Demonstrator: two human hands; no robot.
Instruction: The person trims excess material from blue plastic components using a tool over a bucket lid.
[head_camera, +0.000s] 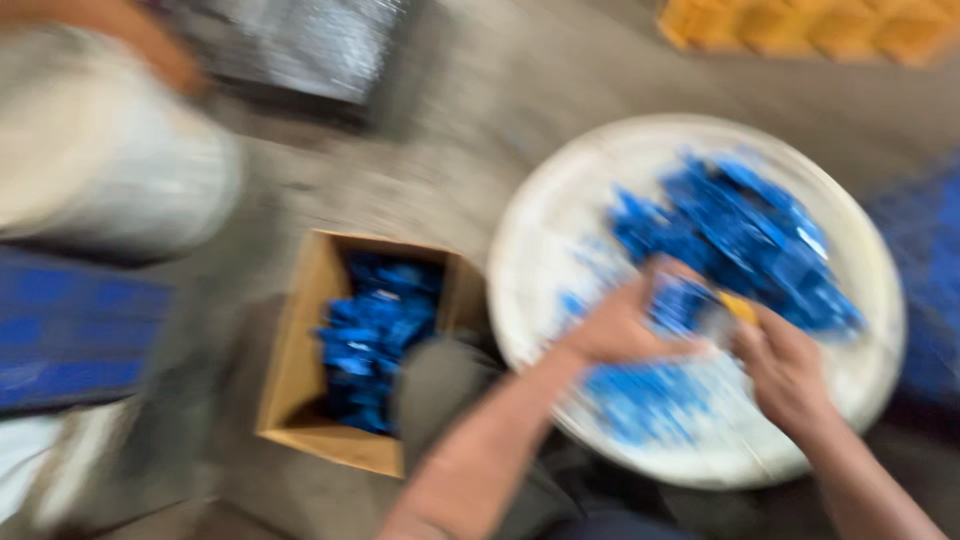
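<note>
The left hand's fingers (655, 345) curl around a small blue piece (682, 303), gripping it from below and behind at the centre right of the frame. The left hand (625, 325) is turned palm toward the right, wrist bent slightly, and its forearm runs down and left to the bottom edge of the frame. The right hand (785, 370) sits just beside it, fingers bent inward and pinching a small yellow thing (740, 307) that touches or nearly touches the blue piece; motion blur hides how firm that pinch is. The right forearm slants down to the lower right corner.

Both hands hover over a round white tray (860, 250), which fills the right half of the frame. A heap of blue pieces (740, 235) lies on its upper part, and a smaller scatter (640, 400) lies under the wrists.

To the left of the tray, at lower centre, an open cardboard box (295, 360) holds more blue pieces. A pale sack-like shape (100, 150) fills the upper left, and yellow crates (810, 25) line the upper right edge.
</note>
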